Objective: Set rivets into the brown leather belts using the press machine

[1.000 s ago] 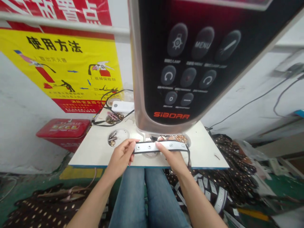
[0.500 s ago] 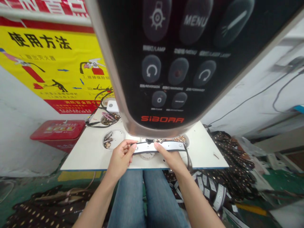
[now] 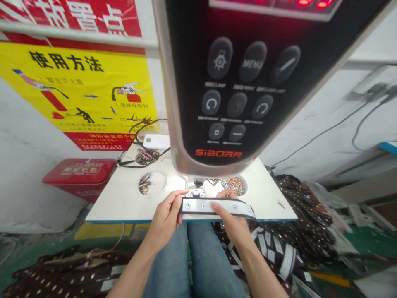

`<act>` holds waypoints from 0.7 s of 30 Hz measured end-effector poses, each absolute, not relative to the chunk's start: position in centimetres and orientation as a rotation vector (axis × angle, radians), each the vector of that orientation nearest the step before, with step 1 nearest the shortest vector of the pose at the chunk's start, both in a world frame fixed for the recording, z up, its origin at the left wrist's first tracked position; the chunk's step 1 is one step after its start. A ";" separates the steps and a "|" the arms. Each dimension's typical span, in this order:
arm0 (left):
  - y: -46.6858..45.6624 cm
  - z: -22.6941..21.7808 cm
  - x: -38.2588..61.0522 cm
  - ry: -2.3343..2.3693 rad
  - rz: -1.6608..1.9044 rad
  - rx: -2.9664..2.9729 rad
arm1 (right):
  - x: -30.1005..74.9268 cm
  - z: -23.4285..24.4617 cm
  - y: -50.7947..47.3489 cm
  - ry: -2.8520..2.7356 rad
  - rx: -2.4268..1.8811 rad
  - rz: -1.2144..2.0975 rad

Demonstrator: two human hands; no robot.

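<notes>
A dark-edged strap (image 3: 228,205) with a pale strip along its face and a row of small metal studs lies across between my hands, in front of the machine. My left hand (image 3: 166,213) pinches its left end between thumb and fingers. Farther along, my right hand (image 3: 231,215) grips the strap with the thumb on the pale face and the fingers behind. Just beyond the strap shows the machine's small round metal die (image 3: 196,193). The black control panel (image 3: 217,124), marked SIBORA, hangs above and hides part of the machine.
The white table (image 3: 114,203) has recessed bowls: one with metal pieces (image 3: 144,182) at left, another with copper-coloured studs (image 3: 234,185) at right. Cables (image 3: 136,145) lie at the back left. Studded straps (image 3: 297,203) are heaped on the floor. A red box (image 3: 80,169) stands left.
Both hands have drawn the strap toward me, away from under the machine head, so the die now shows. My view has also shifted, bringing a red display into sight.
</notes>
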State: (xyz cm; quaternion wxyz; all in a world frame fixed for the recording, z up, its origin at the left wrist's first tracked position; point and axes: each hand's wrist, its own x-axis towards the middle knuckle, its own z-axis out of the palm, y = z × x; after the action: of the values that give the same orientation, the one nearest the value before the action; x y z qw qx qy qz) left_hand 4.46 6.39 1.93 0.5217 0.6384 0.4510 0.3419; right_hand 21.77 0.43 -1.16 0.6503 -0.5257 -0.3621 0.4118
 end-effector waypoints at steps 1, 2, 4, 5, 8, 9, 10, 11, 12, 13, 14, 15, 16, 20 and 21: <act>6.6 1.9 4.7 1.081 0.833 1.595 | 22.1 -1.3 0.3 -0.818 -1.213 0.916; 6.9 1.9 5.0 1.083 0.871 1.665 | 22.4 -1.4 0.4 -0.816 -1.225 0.888; 7.7 2.0 5.7 1.098 0.938 1.779 | 23.2 -1.3 1.0 -0.831 -1.248 0.834; 8.1 2.0 6.2 1.118 0.943 1.809 | 23.5 -1.1 1.4 -0.846 -1.262 0.813; 8.9 1.7 7.2 1.214 0.912 1.835 | 24.4 -0.6 2.4 -0.915 -1.325 0.783; 8.9 1.5 7.4 1.239 0.914 1.839 | 24.6 -0.5 2.6 -0.938 -1.343 0.778; 8.8 1.4 7.6 1.261 0.929 1.837 | 24.8 -0.5 2.7 -0.953 -1.356 0.774; 8.7 1.2 7.7 1.280 0.947 1.831 | 24.9 -0.6 2.7 -0.956 -1.362 0.775; 8.6 1.1 7.8 1.292 0.967 1.822 | 24.9 -0.7 2.8 -0.947 -1.363 0.783; 8.5 1.1 7.9 1.299 0.984 1.811 | 24.9 -0.9 2.7 -0.926 -1.357 0.797; 8.4 1.1 7.9 1.298 0.999 1.802 | 24.9 -1.0 2.7 -0.902 -1.348 0.818; 8.3 1.1 8.0 1.290 1.011 1.792 | 24.9 -1.1 2.8 -0.883 -1.338 0.843; 8.2 1.2 8.0 1.277 1.020 1.781 | 24.8 -1.1 2.8 -0.866 -1.326 0.862; 8.1 0.9 8.2 1.241 1.043 1.684 | 24.1 -0.4 2.9 -0.757 -1.225 0.867; 8.0 0.8 8.3 1.229 1.041 1.644 | 23.9 -0.2 3.0 -0.715 -1.186 0.866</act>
State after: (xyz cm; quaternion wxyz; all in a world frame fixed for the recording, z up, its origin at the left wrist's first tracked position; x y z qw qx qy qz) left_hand 8.25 8.05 0.77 0.4080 0.6522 0.4874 0.4129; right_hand 23.85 3.00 -0.18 0.6846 -0.5294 -0.3188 0.3865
